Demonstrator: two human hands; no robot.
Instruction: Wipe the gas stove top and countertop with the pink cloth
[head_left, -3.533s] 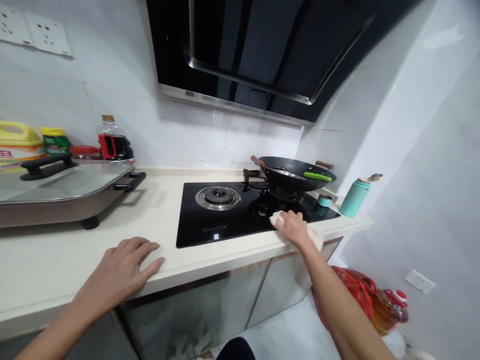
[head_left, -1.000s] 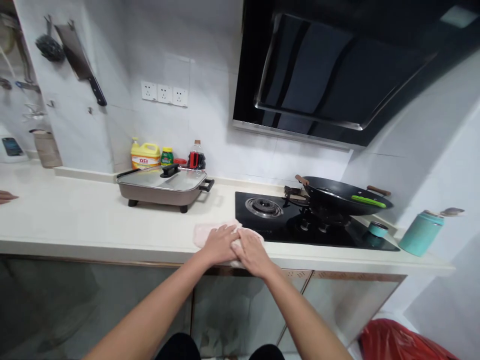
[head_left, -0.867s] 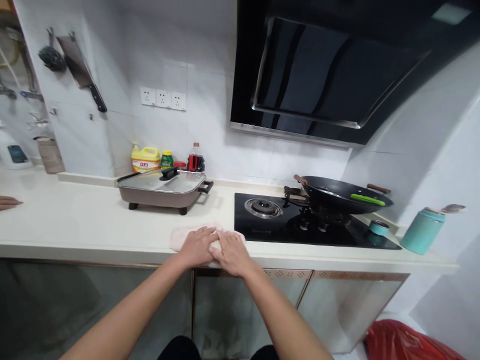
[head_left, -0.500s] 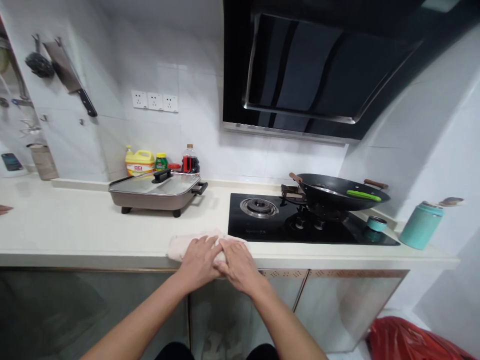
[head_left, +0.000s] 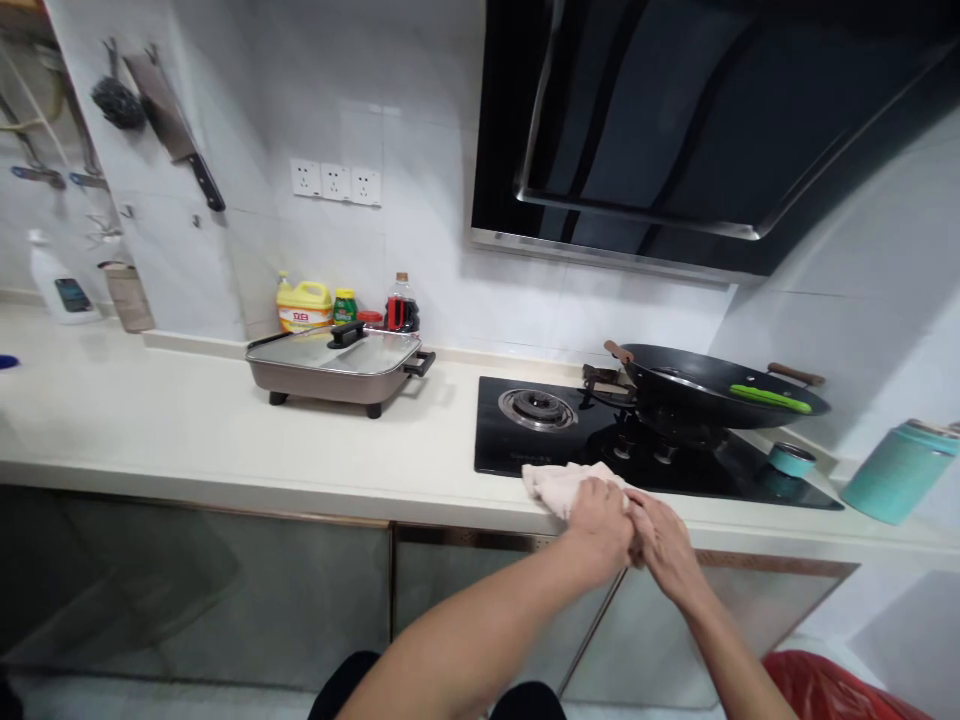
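A pale pink cloth (head_left: 559, 487) lies bunched at the counter's front edge, part of it overlapping the front of the black gas stove (head_left: 499, 440). My left hand (head_left: 602, 525) presses on the cloth with its fingers curled over it. Close beside it, my right hand (head_left: 664, 540) grips the cloth's right end, which hangs slightly over the edge. Both hands are closed on the same cloth, and their undersides are hidden.
A lidded electric pan (head_left: 330, 375) stands left on the counter (head_left: 187, 420), with bottles behind it. On the stove's right burner sits a wok (head_left: 705, 390) with a green-handled utensil (head_left: 771, 399). Turquoise containers (head_left: 900, 475) stand at right; the range hood (head_left: 637, 130) hangs above.
Both hands and the cloth have slid right along the counter edge, from left of the stove to its front. The cloth is more bunched, and the view has shifted a little.
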